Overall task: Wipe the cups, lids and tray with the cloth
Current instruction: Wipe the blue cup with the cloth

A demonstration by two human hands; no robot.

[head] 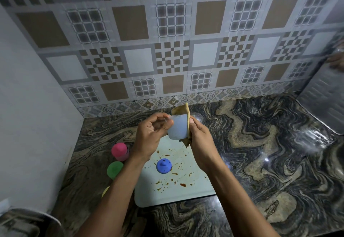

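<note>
While the left hand (151, 134) grasps the cup (177, 128), the right hand (200, 143) presses the cloth (183, 109) against it.

A home kitchen, likely: marbled stone counter (260, 143); patterned tile backsplash (167, 41) rising directly behind the counter.

I see a dark swirled marble counter (260, 143) backed by a patterned tile wall (167, 41). A steel sheet (323, 102) leans at the right, and a plain white wall (28, 106) stands left.
</note>
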